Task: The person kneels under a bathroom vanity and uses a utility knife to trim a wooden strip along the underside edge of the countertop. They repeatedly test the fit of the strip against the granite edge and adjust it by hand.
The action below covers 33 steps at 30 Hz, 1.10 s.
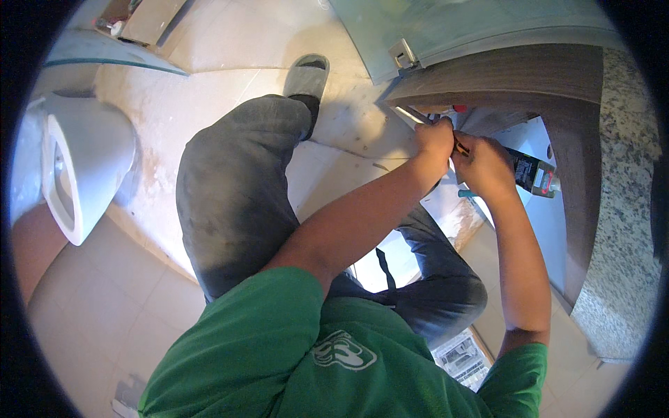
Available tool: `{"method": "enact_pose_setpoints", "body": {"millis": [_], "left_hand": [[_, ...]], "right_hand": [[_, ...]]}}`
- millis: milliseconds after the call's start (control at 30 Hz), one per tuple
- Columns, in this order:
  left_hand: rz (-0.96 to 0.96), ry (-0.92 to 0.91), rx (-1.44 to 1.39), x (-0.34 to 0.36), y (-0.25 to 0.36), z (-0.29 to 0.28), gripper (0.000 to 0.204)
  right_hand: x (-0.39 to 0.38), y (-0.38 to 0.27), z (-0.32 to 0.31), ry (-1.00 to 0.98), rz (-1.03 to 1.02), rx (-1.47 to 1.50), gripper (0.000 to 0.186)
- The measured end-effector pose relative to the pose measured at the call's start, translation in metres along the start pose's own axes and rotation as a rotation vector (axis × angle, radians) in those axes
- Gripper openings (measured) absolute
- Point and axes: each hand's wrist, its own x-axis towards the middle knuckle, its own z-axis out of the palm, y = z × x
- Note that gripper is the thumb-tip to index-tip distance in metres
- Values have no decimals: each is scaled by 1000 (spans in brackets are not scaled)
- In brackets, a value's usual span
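Both hands are close together at the mouth of a dark wood cabinet [591, 188]. My left hand [436, 141] is closed, fingers wrapped on something mostly hidden. Right beside it, my right hand [486, 167] is also closed. Between the two hands shows a small dark piece with an orange edge [460, 148], perhaps part of a tool's handle; its kind is hidden. Just past the right hand, inside the cabinet, lies a clear bottle [543, 182] with a dark label. Below the right hand a teal-ended piece [466, 194] sticks out.
A granite slab [620, 216] borders the cabinet on the right. Ahead stands a greenish glass panel [474, 24] with a metal fitting [402, 54]. A white toilet [104, 146] is at the left, an open box [150, 21] at the far left. A printed sheet [461, 359] lies by my knee.
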Motion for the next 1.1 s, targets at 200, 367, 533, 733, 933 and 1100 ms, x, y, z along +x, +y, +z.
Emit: {"method": "enact_pose_setpoints", "body": {"millis": [200, 367, 533, 733, 933, 1100], "left_hand": [[-61, -11, -76, -4, 8, -2, 18], [-96, -27, -38, 0, 9, -7, 19], [11, 94, 37, 16, -2, -2, 19], [-104, -43, 11, 5, 7, -2, 22], [-45, 2, -15, 19, 3, -2, 22], [-97, -2, -33, 13, 13, -1, 19]], "right_hand": [[8, 2, 7, 30, -20, -27, 35], [12, 2, 12, 7, -10, -114, 34], [12, 3, 10, 33, -76, -47, 33], [20, 17, 19, 65, -25, -115, 30], [19, -3, 7, 30, -14, -120, 31], [25, 9, 12, 59, -77, -111, 30]]}}
